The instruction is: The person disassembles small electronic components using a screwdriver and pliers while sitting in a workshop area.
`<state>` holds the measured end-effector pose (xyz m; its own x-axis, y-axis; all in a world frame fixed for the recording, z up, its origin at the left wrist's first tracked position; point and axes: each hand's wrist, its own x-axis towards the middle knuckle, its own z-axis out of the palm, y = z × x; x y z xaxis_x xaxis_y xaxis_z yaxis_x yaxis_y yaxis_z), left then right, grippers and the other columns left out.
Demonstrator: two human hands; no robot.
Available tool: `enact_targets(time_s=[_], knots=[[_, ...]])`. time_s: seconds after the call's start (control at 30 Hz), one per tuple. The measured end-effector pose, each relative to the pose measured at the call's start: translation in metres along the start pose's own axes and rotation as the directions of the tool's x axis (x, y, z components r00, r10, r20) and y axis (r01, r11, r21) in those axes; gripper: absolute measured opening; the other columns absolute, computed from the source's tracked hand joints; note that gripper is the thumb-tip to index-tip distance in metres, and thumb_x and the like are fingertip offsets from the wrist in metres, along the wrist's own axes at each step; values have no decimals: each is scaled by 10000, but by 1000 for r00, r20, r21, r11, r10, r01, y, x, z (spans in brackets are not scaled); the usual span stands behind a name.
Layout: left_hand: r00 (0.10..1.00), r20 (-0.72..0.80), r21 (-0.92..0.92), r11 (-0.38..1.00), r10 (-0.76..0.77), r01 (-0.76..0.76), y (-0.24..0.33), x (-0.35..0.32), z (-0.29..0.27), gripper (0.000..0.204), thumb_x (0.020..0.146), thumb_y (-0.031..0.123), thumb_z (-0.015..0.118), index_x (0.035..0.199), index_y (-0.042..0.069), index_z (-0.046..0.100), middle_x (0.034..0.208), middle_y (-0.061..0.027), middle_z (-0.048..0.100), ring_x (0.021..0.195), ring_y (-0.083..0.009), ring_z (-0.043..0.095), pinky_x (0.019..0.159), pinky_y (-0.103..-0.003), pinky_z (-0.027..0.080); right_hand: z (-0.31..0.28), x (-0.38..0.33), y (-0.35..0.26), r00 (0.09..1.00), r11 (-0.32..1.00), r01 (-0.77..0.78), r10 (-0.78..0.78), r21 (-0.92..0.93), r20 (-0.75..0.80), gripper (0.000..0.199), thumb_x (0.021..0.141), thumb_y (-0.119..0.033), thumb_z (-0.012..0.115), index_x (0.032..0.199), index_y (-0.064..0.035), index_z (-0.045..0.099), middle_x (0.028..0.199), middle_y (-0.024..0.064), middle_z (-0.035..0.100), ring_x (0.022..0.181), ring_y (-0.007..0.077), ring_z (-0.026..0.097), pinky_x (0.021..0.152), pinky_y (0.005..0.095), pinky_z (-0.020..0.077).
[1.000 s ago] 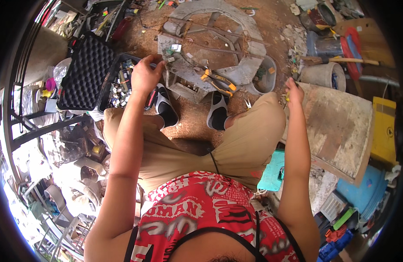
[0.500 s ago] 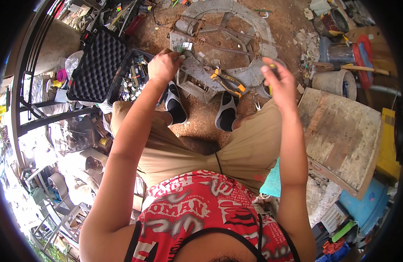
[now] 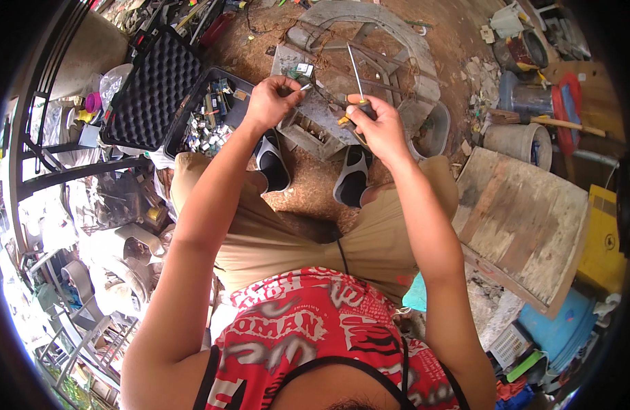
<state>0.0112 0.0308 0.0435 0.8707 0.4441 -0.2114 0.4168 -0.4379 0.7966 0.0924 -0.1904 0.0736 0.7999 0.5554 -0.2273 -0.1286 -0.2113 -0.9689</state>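
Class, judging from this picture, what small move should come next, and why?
Probably bring the screwdriver toward the small pale piece: the right hand holds the tool, its shaft apart from the piece, which the left hand pinches.

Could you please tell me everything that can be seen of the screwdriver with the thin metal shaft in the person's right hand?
The screwdriver with a long, thin, silvery metal shaft is gripped in the bare right hand, whose fingers and thumb cover most of its handle. The little handle that shows looks dark with some yellow, perhaps plastic. The shaft appears straight; it points away from the person, slanting slightly left, across the view of the grey, ring-shaped frame. Its tip is too small to make out.
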Motion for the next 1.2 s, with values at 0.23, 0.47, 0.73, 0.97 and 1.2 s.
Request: enact_targets(time_s=[0.23, 0.47, 0.73, 0.97, 1.2], knots=[[949, 200, -701, 713, 246, -37, 4, -20, 13, 148, 858, 143, 755, 937, 54, 666, 816, 57, 626, 724, -29, 508, 647, -210, 423, 21, 1, -13, 991, 988, 96, -107, 120, 85, 171, 878, -72, 708, 1033, -10, 673, 778, -43, 625, 701, 29, 543, 616, 197, 448], [933, 212, -662, 745, 289, -81, 4, -18, 17, 178, 868, 154, 744, 991, 54, 663, 848, 28, 646, 751, -41, 538, 674, -210, 441, 18, 5, -10, 977, 981, 192, -194, 31, 90, 100, 872, -48, 705, 964, -12, 688, 822, -30, 664, 729, 34, 559, 643, 216, 470], [863, 382, -764, 638, 332, 93, 16, -21, 1, 189, 920, 145, 675, 1062, 30, 624, 943, 4, 648, 895, -78, 589, 820, -242, 480, 14, 8, -22, 978, 990, 141, -140, 3, 155, 118, 873, -33, 695, 990, -18, 682, 822, -28, 655, 760, 35, 561, 676, 212, 473], [870, 318, -870, 481, 376, 110, 22, -24, 5, 186, 931, 99, 643, 1105, 36, 628, 1018, -26, 662, 945, -104, 615, 884, -277, 502, 12, 2, -33, 977, 978, 132, -156, 165, 148, 298, 904, -52, 668, 1196, -8, 625, 888, -32, 626, 765, 38, 558, 686, 199, 474], [904, 241, -811, 585, 354, -13, 23, -24, 9, 227, 891, 22, 675, 1108, -9, 618, 1085, -85, 683, 950, -105, 648, 852, -254, 529, 11, -7, -30, 980, 981, 139, -155, 132, 123, 243, 891, -55, 686, 1126, -1, 649, 882, -19, 661, 764, 44, 580, 682, 214, 494]])
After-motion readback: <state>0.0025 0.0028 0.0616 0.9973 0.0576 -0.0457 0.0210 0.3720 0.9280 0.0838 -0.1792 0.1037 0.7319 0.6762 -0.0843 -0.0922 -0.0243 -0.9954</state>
